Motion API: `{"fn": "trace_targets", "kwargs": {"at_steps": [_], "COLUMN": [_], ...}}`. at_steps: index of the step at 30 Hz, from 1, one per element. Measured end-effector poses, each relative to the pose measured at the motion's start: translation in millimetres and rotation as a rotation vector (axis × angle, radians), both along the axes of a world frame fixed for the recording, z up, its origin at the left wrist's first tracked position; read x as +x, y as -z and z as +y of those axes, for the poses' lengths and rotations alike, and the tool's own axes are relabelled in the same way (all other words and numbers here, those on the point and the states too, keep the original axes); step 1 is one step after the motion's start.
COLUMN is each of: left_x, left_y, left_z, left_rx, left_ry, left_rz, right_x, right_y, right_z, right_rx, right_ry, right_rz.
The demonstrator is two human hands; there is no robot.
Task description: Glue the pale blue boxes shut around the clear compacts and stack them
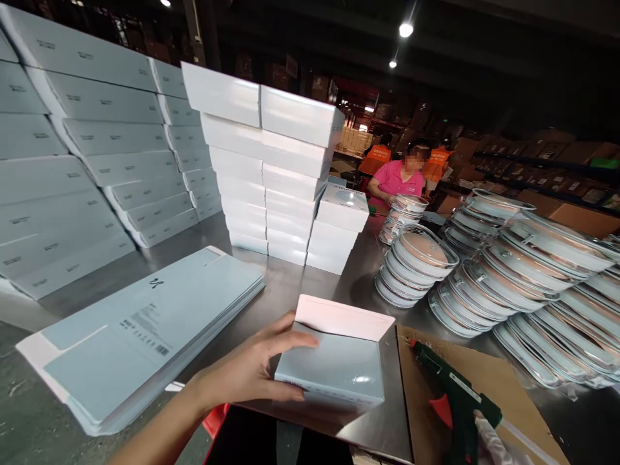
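Note:
My left hand grips the left side of a small pale-blue box, thumb at its lower front edge and fingers across the top. The box's white flap stands up at the far side. At the lower right, my right hand, in a white glove, is on the handle of a dark green glue gun with a red trigger. Part of that hand is cut off by the frame edge. The gun is over a brown cardboard sheet, its nozzle pointing up and left.
Flat unfolded cartons are piled at left on the metal table. Stacked white boxes rise behind, with more boxes at far left. Stacks of clear-lidded round containers stand at right. A person in pink is across the table.

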State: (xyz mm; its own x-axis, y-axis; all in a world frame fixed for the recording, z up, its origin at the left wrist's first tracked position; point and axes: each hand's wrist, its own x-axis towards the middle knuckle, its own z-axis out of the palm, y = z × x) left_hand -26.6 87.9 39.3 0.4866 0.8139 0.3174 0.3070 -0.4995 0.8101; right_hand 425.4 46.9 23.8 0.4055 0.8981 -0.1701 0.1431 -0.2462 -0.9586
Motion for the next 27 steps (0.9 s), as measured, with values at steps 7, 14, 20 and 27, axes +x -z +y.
{"fn": "trace_targets", "kwargs": {"at_steps": [7,14,20,27], "left_x": [1,21,12,9], "left_y": [11.9,45.8,24.7,20.4], "left_z": [-1,1,-4,-8], "left_rx": [0.089,0.367,0.411,0.086], "left_ry": [0.003,-0.003,0.056,-0.09], "left_rz": [-0.105,-0.42,-0.134,-0.333], "right_x": [-106,-151,-162,-155], "right_y": [-26.8,-15.5,-26.7,-8.6], "right_z": [18,17,27,25], "right_rx": [0.435,0.708,1.073,0.878], "right_ry": [-0.508,-0.786,-0.902,-0.748], "right_rz": [-0.128,-0.351,-0.698,-0.51]}}
